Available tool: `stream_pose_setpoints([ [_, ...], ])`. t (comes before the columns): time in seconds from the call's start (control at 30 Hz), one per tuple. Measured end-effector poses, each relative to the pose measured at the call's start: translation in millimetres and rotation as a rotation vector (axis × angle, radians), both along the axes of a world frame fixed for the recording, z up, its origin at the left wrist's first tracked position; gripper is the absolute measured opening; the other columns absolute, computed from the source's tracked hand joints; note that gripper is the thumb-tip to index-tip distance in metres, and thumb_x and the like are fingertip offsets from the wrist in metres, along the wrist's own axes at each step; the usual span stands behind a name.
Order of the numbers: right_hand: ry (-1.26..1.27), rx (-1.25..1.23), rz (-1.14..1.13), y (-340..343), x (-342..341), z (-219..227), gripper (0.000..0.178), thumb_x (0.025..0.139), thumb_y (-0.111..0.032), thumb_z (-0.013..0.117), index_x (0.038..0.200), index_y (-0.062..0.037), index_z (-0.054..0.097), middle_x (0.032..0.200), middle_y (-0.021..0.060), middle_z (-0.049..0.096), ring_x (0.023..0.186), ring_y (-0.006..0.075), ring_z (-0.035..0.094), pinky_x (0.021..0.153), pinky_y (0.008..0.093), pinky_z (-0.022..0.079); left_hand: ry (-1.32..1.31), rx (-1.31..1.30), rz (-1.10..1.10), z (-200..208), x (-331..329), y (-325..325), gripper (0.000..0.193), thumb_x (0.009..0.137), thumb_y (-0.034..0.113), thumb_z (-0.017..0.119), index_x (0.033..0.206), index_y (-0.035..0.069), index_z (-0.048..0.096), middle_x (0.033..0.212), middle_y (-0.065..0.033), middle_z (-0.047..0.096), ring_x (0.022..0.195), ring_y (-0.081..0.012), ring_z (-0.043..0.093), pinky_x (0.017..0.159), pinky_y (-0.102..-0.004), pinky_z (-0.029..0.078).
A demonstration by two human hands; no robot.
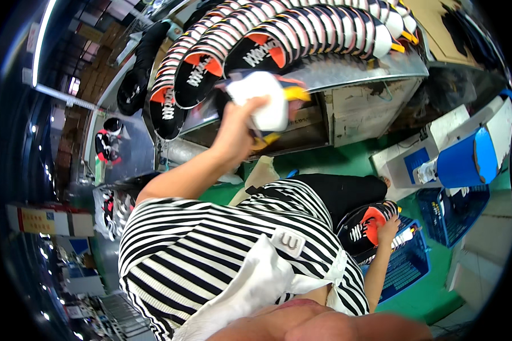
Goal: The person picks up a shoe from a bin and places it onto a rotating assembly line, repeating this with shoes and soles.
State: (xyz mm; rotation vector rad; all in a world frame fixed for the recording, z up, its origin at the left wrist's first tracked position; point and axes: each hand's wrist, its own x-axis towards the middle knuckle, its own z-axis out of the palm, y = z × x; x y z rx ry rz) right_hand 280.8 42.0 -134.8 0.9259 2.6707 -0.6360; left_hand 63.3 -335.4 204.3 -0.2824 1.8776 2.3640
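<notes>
My left hand [236,128] is raised in front of the metal worktable. It grips a shoe upper [264,102] with a white heel and yellow tabs, blurred by motion; whether it is one or several nested together I cannot tell. My right hand [388,228], low at my right side, is closed on black shoe uppers [358,232] with orange lining and white laces. These are above a blue plastic basket [412,270]. Long curved rows of nested shoe uppers [318,34] lie on the worktable [375,69], their black laced fronts toward me.
Right of me stand a white and blue machine or stand [466,159] and a second blue basket [455,213] with items inside. On the left, a grey surface [133,139] carries a few red and black shoe parts [107,145]. Black shoe pieces [133,91] stand beyond. The floor is green.
</notes>
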Motion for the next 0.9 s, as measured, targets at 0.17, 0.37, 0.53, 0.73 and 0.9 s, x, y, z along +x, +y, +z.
stream_pose_setpoints([
  [0.17,0.096,0.101,0.000,-12,8,-5,0.056,0.067,-0.011,0.077,0.110,0.0030,0.042,0.112,0.0241,0.047,0.096,0.0452,0.053,0.083,0.0475,0.047,0.226,-0.127,0.623,-86,-86,-158,0.023,0.081,0.014,0.065,0.097,-0.001,0.059,0.091,-0.0078,0.063,0.078,-0.0181,0.062,0.068,-0.0325,0.049],
  [0.37,0.124,0.146,-0.040,-28,11,-22,0.063,0.064,-0.021,0.078,0.116,-0.0011,0.049,0.110,0.0232,0.053,0.098,0.0399,0.055,0.087,0.0437,0.045,0.361,-0.263,0.607,-121,-262,-251,0.046,0.080,0.033,0.072,0.103,-0.005,0.060,0.095,-0.0090,0.063,0.078,-0.0179,0.060,0.068,-0.0341,0.049],
  [0.53,0.278,-0.023,-0.184,19,45,-34,0.047,0.062,-0.025,0.078,0.100,-0.0026,0.062,0.090,0.0184,0.063,0.088,0.0319,0.061,0.075,0.0385,0.048,0.147,-0.061,0.121,-149,-295,-272,0.021,0.088,0.027,0.064,0.095,0.007,0.061,0.076,-0.0019,0.061,0.064,-0.0108,0.057,0.050,-0.0216,0.043],
  [0.73,0.713,0.083,-0.608,-5,33,81,0.045,0.070,-0.011,0.075,0.109,-0.0020,0.054,0.109,0.0151,0.059,0.096,0.0227,0.060,0.084,0.0296,0.046,0.401,-0.352,0.598,-143,-185,-242,0.032,0.081,0.008,0.067,0.107,-0.009,0.057,0.094,-0.0096,0.063,0.084,-0.0209,0.061,0.074,-0.0333,0.051],
  [0.9,1.032,-0.004,-0.774,-21,-2,120,0.079,0.066,-0.009,0.077,0.130,0.0028,0.033,0.127,0.0221,0.041,0.118,0.0339,0.044,0.099,0.0358,0.036,0.950,-0.754,-0.361,-67,-28,9,0.028,0.089,0.017,0.051,0.109,-0.002,0.057,0.107,-0.0089,0.057,0.093,-0.0175,0.055,0.083,-0.0287,0.044],
])
